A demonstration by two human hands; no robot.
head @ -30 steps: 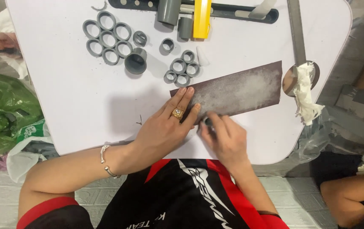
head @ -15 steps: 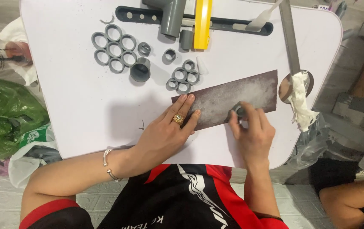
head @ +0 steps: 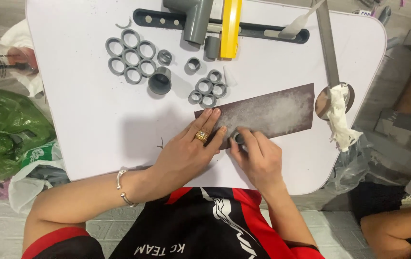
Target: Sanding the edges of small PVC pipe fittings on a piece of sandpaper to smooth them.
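Sandpaper under flat left hand; right hand fingers grip one grey ring

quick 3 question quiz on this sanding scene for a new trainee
1. True or false: the left hand lies flat on the sandpaper.
2. What does the right hand press on the sandpaper? A) a yellow bar B) a small grey ring C) a rag
3. Which part of the sandpaper looks whitest with dust?

Key
1. True: its fingers pin the sheet's left end.
2. B, the small grey ring, pinched under the fingertips.
3. The middle.
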